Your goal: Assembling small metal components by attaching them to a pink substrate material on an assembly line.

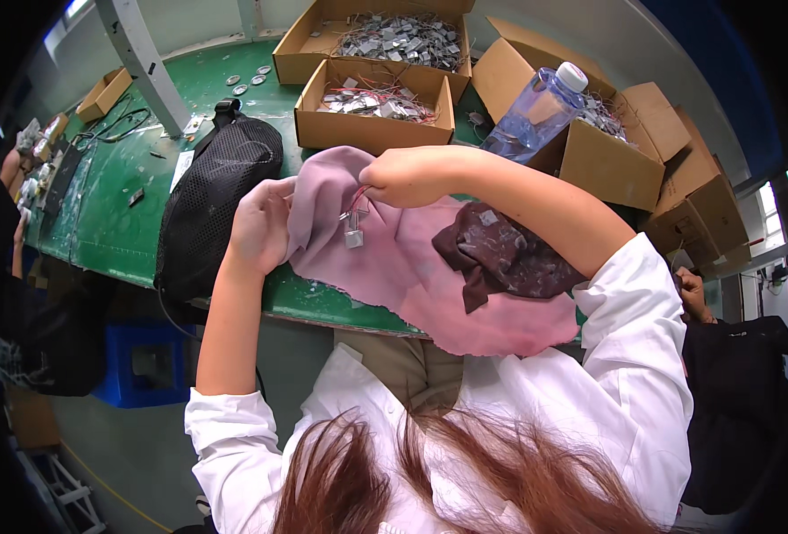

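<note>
A pink cloth (425, 258) lies over the table's front edge, its left end lifted and bunched. My left hand (262, 227) is closed on that raised end, with some fingers hidden behind the folds. Above the cloth, my right hand (403, 176) pinches thin red wires. From these wires hang small silver metal pieces (354, 236), just in front of the pink fabric. A crumpled dark brown cloth (505, 254) with pale smudges rests on the pink one, beneath my right forearm.
Behind my hands stand cardboard boxes (371, 131) of small wired metal parts. A clear bottle (529, 116) leans among them. Left of my left hand lies a black mesh bag (220, 191). Another person's hand (695, 294) shows at the right; a blue stool (145, 365) stands lower left.
</note>
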The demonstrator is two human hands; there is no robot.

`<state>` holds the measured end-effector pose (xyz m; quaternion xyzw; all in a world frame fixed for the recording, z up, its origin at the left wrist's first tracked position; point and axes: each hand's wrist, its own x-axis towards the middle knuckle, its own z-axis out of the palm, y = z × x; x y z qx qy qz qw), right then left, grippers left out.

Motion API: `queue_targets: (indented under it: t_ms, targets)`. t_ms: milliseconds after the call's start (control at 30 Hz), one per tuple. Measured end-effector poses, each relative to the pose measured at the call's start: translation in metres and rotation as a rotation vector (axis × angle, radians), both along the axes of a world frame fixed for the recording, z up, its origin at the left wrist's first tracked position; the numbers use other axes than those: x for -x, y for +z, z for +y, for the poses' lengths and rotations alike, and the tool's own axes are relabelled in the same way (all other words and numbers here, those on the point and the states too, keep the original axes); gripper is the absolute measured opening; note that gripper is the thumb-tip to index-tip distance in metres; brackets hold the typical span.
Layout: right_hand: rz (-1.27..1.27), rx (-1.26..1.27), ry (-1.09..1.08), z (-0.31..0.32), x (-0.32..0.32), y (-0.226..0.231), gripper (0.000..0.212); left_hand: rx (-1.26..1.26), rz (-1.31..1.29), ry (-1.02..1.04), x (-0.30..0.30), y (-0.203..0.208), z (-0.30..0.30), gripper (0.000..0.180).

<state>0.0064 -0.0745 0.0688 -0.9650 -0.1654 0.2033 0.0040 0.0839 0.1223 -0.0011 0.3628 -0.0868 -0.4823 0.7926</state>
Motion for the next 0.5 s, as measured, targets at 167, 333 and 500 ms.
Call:
queue_targets:
  t_ms: [167, 333, 500]
  targets:
    - [0.4, -0.501, -0.491, -0.012, 0.009, -0.002, 0.029, 0.071, -0.241, -0.261, 0.013, 0.007, -0.014, 0.036]
    - [0.559, -0.868, -0.783, -0.026, 0.03, -0.028, 0.026, -0.454, -1.403, -0.089, 0.051, 0.008, -0.043, 0.031]
    - [0.569, -1.002, -0.708, -0.028, 0.04, -0.036, 0.027, -0.45, -1.995, 0.078, 0.055, -0.019, -0.05, 0.026]
